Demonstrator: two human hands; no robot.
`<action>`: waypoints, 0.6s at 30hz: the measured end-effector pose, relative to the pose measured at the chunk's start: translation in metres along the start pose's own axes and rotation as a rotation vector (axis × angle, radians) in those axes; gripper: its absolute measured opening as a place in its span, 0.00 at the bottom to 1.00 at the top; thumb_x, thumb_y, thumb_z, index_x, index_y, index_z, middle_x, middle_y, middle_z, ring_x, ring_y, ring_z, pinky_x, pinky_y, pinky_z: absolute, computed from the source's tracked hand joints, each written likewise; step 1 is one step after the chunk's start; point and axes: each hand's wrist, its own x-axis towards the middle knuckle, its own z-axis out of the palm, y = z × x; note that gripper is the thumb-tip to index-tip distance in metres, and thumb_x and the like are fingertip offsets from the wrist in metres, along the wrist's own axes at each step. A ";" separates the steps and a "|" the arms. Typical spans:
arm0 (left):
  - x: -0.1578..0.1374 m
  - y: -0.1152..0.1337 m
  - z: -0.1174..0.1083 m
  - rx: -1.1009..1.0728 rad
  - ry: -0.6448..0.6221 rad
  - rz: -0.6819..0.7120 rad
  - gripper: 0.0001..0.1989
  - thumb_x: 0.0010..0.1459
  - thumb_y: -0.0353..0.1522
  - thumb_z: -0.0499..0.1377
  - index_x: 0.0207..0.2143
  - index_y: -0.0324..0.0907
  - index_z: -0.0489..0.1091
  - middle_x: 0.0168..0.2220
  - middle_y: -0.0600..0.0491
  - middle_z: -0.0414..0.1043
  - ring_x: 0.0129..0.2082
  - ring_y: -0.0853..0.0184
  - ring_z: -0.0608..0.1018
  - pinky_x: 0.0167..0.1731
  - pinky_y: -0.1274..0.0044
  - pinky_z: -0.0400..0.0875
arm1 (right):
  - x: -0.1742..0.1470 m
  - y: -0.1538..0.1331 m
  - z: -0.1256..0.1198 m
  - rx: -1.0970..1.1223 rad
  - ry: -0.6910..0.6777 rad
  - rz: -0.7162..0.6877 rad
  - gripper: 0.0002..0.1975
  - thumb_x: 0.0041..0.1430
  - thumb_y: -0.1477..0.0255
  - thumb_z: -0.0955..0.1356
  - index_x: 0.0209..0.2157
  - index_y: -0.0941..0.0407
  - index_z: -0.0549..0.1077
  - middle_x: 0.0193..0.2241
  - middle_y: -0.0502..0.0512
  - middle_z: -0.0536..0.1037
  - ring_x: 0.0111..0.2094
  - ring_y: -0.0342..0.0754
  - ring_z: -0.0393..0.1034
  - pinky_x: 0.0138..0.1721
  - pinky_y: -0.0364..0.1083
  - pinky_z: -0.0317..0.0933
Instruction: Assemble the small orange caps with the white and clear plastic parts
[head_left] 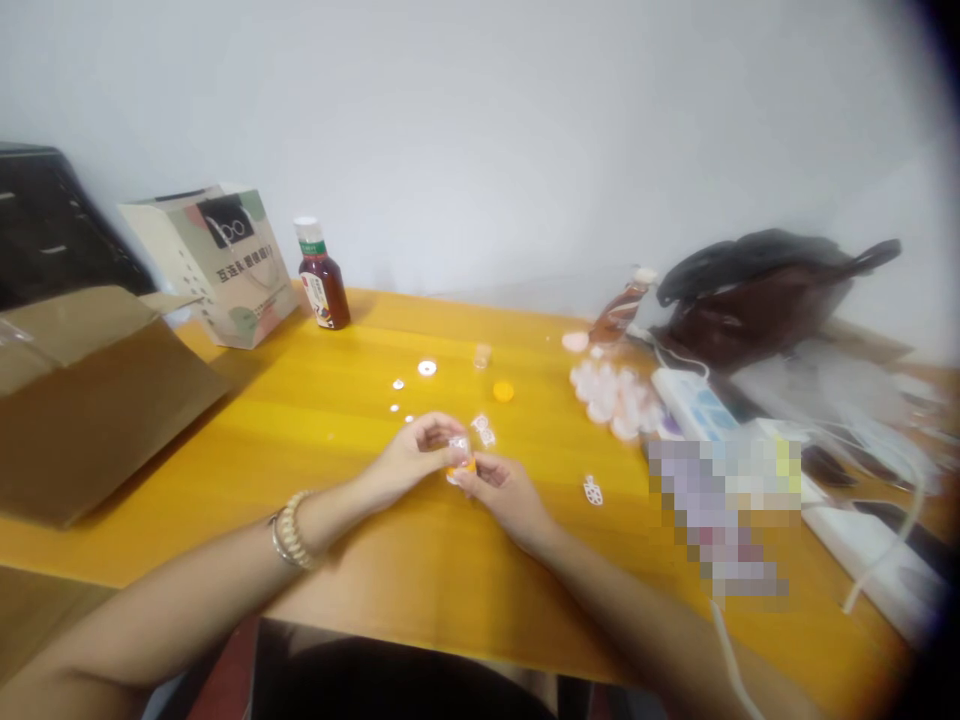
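Note:
Near the middle of the table, my left hand (424,455) and my right hand (510,495) meet around a small clear container with an orange end (460,462). Fingers of both hands are closed on it and hide part of it. Just beyond lie white patterned cutouts (484,430). Farther back are an orange round cap (503,391) and a small tan, see-through cylinder (482,356). A white ring-like disc (427,368) and several smaller white pieces lie to the left. Another white patterned cutout (593,490) rests to the right of my right hand.
At left stand a cardboard box (112,400), a printed paper bag (232,270) and a dark red bottle (324,280). On the right are a pile of pale round pieces (611,395), a tilted bottle (622,310), a dark bag (757,300), cables and a white power strip (870,560).

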 end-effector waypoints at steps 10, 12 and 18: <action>-0.003 0.000 0.003 -0.312 -0.271 -0.101 0.23 0.51 0.41 0.60 0.47 0.40 0.65 0.43 0.44 0.69 0.32 0.64 0.75 0.33 0.70 0.69 | -0.002 0.001 0.000 0.246 -0.058 0.004 0.13 0.48 0.62 0.69 0.23 0.58 0.71 0.19 0.48 0.67 0.22 0.39 0.58 0.26 0.41 0.51; -0.002 -0.002 0.003 -0.245 -0.150 -0.032 0.20 0.50 0.37 0.63 0.45 0.40 0.65 0.35 0.49 0.70 0.30 0.68 0.74 0.33 0.75 0.68 | 0.000 0.001 0.000 0.151 -0.021 -0.023 0.12 0.47 0.63 0.70 0.23 0.58 0.71 0.19 0.47 0.68 0.22 0.39 0.58 0.26 0.41 0.52; 0.000 0.000 0.000 -0.361 -0.265 -0.146 0.20 0.55 0.40 0.57 0.48 0.42 0.60 0.48 0.41 0.66 0.38 0.60 0.74 0.34 0.69 0.69 | 0.000 0.003 -0.001 0.127 -0.007 -0.029 0.13 0.48 0.62 0.69 0.22 0.58 0.70 0.18 0.47 0.67 0.22 0.39 0.58 0.26 0.41 0.53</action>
